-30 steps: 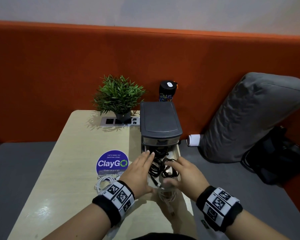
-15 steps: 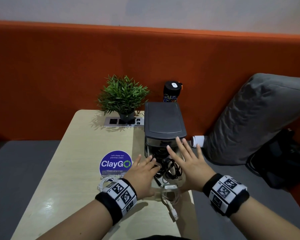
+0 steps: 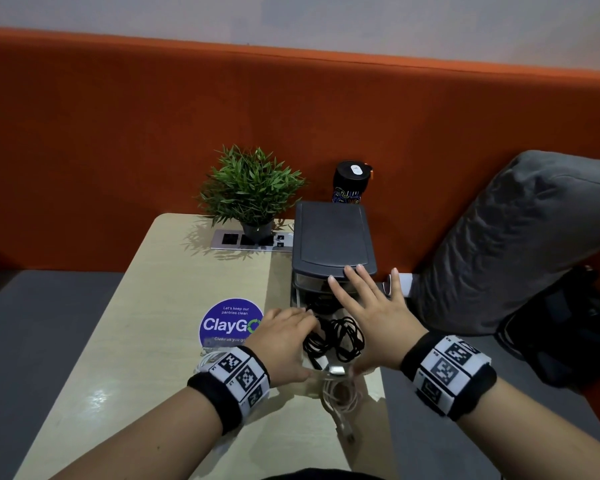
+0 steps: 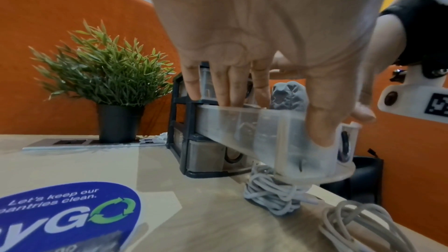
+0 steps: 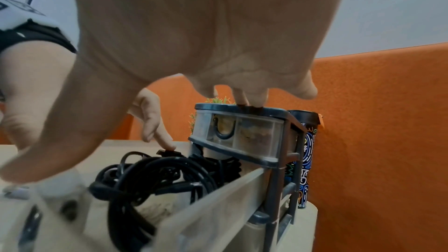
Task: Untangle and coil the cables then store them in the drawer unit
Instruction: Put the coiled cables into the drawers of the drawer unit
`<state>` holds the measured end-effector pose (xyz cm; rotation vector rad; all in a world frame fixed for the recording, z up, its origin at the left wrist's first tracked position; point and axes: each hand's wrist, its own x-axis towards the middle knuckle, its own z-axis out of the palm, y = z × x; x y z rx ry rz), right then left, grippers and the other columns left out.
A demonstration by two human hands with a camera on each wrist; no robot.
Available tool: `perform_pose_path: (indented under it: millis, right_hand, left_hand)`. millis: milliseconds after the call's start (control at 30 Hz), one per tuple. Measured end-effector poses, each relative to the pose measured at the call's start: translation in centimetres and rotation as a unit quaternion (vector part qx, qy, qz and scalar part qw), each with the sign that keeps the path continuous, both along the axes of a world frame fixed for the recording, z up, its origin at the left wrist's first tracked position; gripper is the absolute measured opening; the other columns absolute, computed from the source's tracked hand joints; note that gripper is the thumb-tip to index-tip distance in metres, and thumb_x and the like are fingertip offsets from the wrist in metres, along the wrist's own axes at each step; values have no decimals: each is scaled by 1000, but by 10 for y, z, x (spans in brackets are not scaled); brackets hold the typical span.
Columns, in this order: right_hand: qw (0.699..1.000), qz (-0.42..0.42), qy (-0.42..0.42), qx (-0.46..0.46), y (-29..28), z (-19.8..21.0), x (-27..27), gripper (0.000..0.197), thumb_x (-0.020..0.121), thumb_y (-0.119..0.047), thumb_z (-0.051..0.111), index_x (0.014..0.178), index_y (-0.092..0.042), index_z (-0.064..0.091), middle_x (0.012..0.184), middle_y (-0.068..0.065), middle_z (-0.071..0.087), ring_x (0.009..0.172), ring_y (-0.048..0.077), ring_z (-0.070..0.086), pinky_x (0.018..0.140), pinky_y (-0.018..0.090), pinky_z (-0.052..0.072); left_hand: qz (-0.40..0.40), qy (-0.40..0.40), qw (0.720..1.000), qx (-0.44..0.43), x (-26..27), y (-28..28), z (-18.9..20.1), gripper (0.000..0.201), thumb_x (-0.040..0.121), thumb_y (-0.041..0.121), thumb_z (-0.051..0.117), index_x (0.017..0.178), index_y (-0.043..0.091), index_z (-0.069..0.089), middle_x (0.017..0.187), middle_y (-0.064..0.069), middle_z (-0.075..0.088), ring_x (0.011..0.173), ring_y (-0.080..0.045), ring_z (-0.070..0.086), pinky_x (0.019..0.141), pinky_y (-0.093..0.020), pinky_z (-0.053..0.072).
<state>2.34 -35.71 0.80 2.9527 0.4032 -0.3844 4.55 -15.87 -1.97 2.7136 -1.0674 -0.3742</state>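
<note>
Over the pulled-out drawer (image 3: 355,370) the left hand (image 3: 282,341) is lying palm down, fingers (image 4: 219,91) reaching over the rim onto the black cables (image 3: 336,336) coiled inside, thumb (image 4: 322,120) pressing the drawer's clear front. Further right, the right hand (image 3: 371,313) is stretching flat, fingers spread, fingertips (image 5: 242,101) touching the top of the drawer unit (image 3: 331,237). White cables (image 4: 274,196) are lying on the wooden table (image 3: 160,306) under the drawer, near a ClayGo sticker (image 3: 229,323). Far left a potted plant (image 3: 250,188) is standing; an orange backrest (image 3: 118,133) is running behind, a grey cushion (image 3: 520,237) leaning right.
</note>
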Motion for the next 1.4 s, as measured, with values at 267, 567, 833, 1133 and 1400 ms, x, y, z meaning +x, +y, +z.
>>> perform_pose_path:
  millis: [267, 567, 833, 1133, 1400]
  right_hand:
    - [999, -2, -9, 48, -6, 6, -1, 134, 60, -74, 67, 137, -35, -35, 159, 0, -15, 145, 16, -20, 109, 68, -9]
    - [997, -10, -6, 78, -8, 7, -1, 132, 62, -66, 72, 135, -38, -34, 160, -5, -12, 145, 11, -18, 111, 65, -9]
    - [991, -20, 5, 134, -12, 4, 0, 122, 66, -60, 74, 146, -40, -17, 159, -11, -7, 145, 6, -16, 115, 58, -7]
    - [945, -56, -2, 322, -16, -9, -7, 94, 75, -45, 76, 148, -41, 17, 157, -20, 8, 143, -5, -7, 120, 35, 8]
    - [896, -251, -86, 355, 3, -59, -36, 30, 83, -3, 48, 93, -25, 64, 92, -11, 56, 84, 10, 50, 77, 24, 36]
  left_hand:
    - [105, -12, 992, -71, 13, -5, 2, 38, 85, 30, 57, 122, 28, 48, 139, 4, 48, 130, -14, 36, 109, -30, 18]
    - [280, 51, 931, -228, 44, -8, -18, 85, 72, 22, 78, 138, 21, 24, 136, -2, 37, 122, -20, 46, 100, -32, 41]
    - [283, 108, 920, -250, 61, -14, -23, 81, 77, 17, 74, 141, 32, 27, 126, 2, 60, 114, -19, 58, 95, -34, 47]
    - [292, 116, 921, -230, 65, -13, -24, 60, 73, 24, 77, 121, 25, 42, 116, 4, 62, 104, -18, 59, 91, -37, 50]
    - [284, 109, 932, -198, 56, -5, -30, 62, 83, 23, 66, 134, 28, 31, 129, -1, 55, 100, -20, 60, 83, -35, 52]
